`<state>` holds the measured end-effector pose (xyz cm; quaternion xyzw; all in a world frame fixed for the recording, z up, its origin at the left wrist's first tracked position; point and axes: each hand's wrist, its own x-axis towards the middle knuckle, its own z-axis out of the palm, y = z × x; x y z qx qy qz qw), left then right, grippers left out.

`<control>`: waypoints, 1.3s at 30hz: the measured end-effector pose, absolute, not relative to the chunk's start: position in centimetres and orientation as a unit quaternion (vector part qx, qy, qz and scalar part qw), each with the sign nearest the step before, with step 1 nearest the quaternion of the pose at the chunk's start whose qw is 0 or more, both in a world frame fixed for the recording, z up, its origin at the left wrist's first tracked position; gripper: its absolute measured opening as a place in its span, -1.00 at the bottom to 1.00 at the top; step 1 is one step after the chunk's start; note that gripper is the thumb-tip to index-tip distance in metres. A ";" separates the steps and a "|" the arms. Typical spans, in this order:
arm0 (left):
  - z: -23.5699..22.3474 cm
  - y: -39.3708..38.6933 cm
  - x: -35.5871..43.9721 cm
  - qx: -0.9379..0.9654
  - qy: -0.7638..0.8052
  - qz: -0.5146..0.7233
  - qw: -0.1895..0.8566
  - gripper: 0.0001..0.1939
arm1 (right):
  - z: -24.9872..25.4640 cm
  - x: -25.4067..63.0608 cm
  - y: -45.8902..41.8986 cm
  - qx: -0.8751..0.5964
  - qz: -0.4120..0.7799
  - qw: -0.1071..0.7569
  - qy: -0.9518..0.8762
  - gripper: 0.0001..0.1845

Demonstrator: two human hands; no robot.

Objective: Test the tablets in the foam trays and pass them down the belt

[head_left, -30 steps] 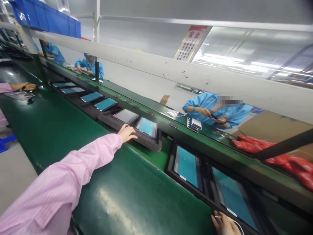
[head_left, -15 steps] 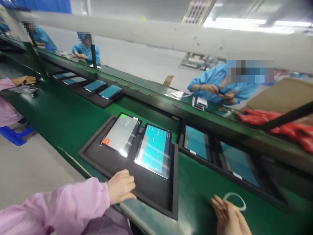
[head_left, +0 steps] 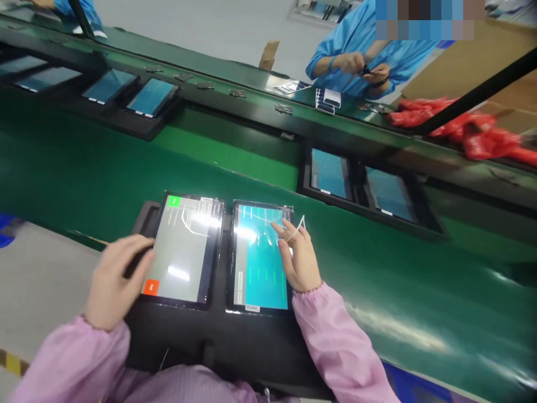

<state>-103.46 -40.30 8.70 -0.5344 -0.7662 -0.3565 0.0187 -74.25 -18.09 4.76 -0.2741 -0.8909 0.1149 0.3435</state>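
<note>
A black tray [head_left: 235, 336] lies on the green belt right in front of me with two lit tablets in it. The left tablet [head_left: 184, 252] shows a grey screen with a green block and an orange block. The right tablet [head_left: 260, 263] shows a teal screen. My left hand [head_left: 115, 280] rests on the tray's left side, fingers curled against the left tablet's edge. My right hand [head_left: 296, 254] lies over the right tablet's screen, a finger touching it, with a thin white loop [head_left: 298, 226] pinched in the fingers.
More black trays with teal tablets sit farther along the belt, one [head_left: 361, 187] at the right and one [head_left: 126, 98] at the upper left. A person in blue [head_left: 369, 61] works across the line. Red bags [head_left: 461, 129] lie at the far right.
The tray with the two tablets has come from the belt's far side to its near edge in front of me. My right hand moved from the belt onto the right tablet's screen.
</note>
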 end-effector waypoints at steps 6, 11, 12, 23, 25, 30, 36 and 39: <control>4.2 -41.7 -108.3 -0.417 -0.846 -0.305 -0.131 -0.30 | 3.6 -73.8 -17.5 -0.288 0.109 0.297 -0.904 -0.88; 4.2 -39.2 -107.7 -0.427 -0.826 -0.331 -0.162 -0.23 | 3.5 -73.2 -17.2 -0.317 0.107 0.284 -0.898 -0.85; 4.2 -38.7 -107.9 -0.432 -0.819 -0.338 -0.166 -0.24 | 3.6 -73.0 -17.2 -0.324 0.108 0.285 -0.895 -0.85; 6.5 -32.6 -108.3 -0.532 -0.800 -0.266 -0.082 -0.41 | 3.8 -71.6 -18.5 -0.433 0.192 0.436 -0.765 -0.82; 6.9 -30.6 -108.0 -0.589 -0.778 -0.217 -0.028 -0.44 | 3.7 -71.6 -18.6 -0.427 0.177 0.448 -0.765 -0.81; 6.1 -27.9 -107.9 -0.640 -0.752 -0.159 -0.009 -0.52 | 3.4 -71.7 -18.8 -0.433 0.185 0.462 -0.752 -0.82; 6.9 -30.4 -109.0 -0.604 -0.757 -0.249 -0.006 -0.46 | 3.9 -72.5 -18.8 -0.432 0.300 0.566 -0.634 -0.77; 6.8 -32.1 -108.9 -0.596 -0.753 -0.273 -0.058 -0.49 | 5.1 -71.5 -18.4 -0.439 0.447 0.601 -0.497 -0.73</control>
